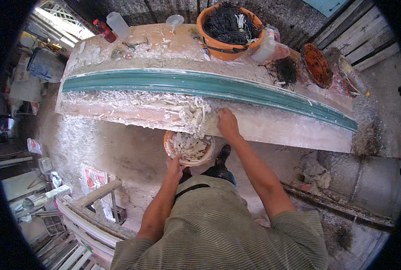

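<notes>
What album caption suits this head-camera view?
Left hand on a bucket of white scraps, right hand at the dusty bench, near a long green moulding.

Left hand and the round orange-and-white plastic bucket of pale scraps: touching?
Touching. The head view shows the left hand closed over the near-left rim of the round orange-and-white plastic bucket, no gap between.

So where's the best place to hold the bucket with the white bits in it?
Probably by the rim of the bucket, from the near side, where the left hand holds it. Its round mouth faces up, so hands could likely curl over that edge; its far side is right by the table, which seems to leave less room.
</notes>
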`<state>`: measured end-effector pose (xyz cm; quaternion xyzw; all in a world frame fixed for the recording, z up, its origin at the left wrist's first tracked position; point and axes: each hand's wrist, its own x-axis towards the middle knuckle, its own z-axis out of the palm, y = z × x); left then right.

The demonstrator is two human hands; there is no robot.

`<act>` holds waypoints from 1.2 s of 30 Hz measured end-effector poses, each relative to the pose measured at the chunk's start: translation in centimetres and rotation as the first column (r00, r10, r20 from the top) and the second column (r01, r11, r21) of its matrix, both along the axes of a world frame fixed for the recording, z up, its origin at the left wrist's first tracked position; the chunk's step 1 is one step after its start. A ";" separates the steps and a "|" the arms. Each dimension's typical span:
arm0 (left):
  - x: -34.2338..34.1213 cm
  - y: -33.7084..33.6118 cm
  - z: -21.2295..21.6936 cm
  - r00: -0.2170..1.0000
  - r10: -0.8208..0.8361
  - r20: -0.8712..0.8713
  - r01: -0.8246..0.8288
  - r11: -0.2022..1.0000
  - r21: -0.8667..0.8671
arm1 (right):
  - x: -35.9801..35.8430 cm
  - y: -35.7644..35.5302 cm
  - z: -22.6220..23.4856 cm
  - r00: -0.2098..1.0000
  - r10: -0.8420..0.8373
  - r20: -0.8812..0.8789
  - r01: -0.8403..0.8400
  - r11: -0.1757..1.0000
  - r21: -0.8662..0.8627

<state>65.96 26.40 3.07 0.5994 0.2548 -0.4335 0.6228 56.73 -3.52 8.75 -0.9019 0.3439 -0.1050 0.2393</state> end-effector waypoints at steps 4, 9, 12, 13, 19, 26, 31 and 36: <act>-0.3 0.4 0.9 0.998 0.032 0.049 -0.031 0.999 -0.027 | -1.7 2.3 1.6 0.996 0.086 -0.014 -0.086 0.996 0.011; -0.1 0.6 0.3 0.997 0.051 0.059 -0.045 0.994 -0.095 | -0.5 2.4 3.8 0.995 -0.006 0.104 -0.003 0.996 0.089; 0.1 0.5 0.0 0.997 0.047 0.059 -0.042 0.996 -0.081 | 3.5 1.8 3.2 0.975 -0.129 0.181 0.119 0.991 0.067; 0.1 0.5 0.0 0.996 0.053 0.074 -0.047 0.996 -0.074 | 4.7 1.8 2.9 0.982 -0.132 0.131 0.124 0.990 0.072; -0.3 1.2 0.6 0.995 0.088 0.049 -0.082 0.991 -0.104 | 7.7 2.5 2.9 0.924 -0.381 -0.043 0.382 0.903 0.198; -0.3 1.5 -0.3 0.991 0.127 0.037 -0.124 0.989 -0.079 | 5.6 4.8 5.4 0.923 -0.329 -0.199 0.380 0.859 0.343; -0.4 1.3 -0.5 0.984 0.156 0.091 -0.140 0.977 -0.163 | 2.2 11.3 4.9 0.989 -0.127 -0.070 0.144 0.926 0.350; 0.0 1.2 -0.7 0.987 0.146 0.072 -0.134 0.979 -0.151 | 2.4 12.1 5.5 0.992 0.002 0.124 -0.039 0.953 0.301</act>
